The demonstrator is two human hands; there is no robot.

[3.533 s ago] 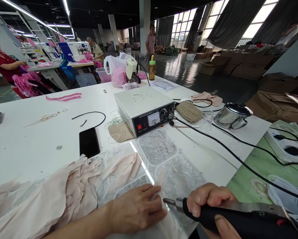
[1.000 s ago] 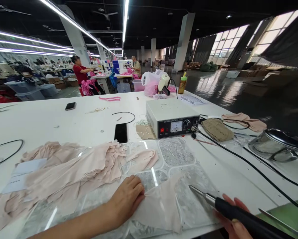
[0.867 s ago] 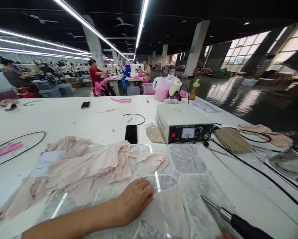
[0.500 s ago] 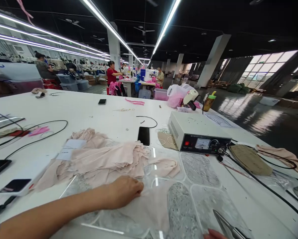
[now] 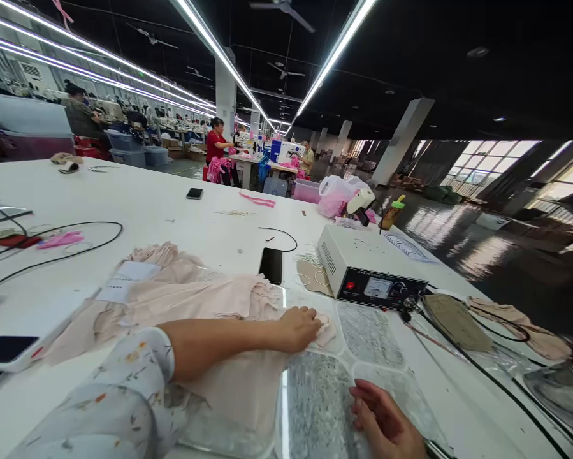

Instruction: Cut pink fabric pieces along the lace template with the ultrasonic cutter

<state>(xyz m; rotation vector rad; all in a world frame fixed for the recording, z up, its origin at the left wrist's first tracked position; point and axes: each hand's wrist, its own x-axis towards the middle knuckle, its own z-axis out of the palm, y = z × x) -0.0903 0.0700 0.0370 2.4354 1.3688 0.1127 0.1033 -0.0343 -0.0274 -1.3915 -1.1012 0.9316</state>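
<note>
The left hand (image 5: pixel 298 330), fingers bent, touches a small pale-pink cloth (image 5: pixel 327 331) inward from the near edge of the desk (image 5: pixel 219 236); the right hand (image 5: pixel 384 417), half curled, is closer to that edge beside a metal tool (image 5: pixel 438 449), though whether either grips anything cannot be told

The white worktable (image 5: pixel 214 237)'s pretty loaded. There's a marbled mat (image 5: pixel 369 335), a pale pink fabric heap (image 5: pixel 195 298), a metered control box (image 5: pixel 362 254), a black phone (image 5: pixel 271 265) and pink strips (image 5: pixel 257 200).

Pale sleeve (image 5: pixel 116 395) with floral print
</note>
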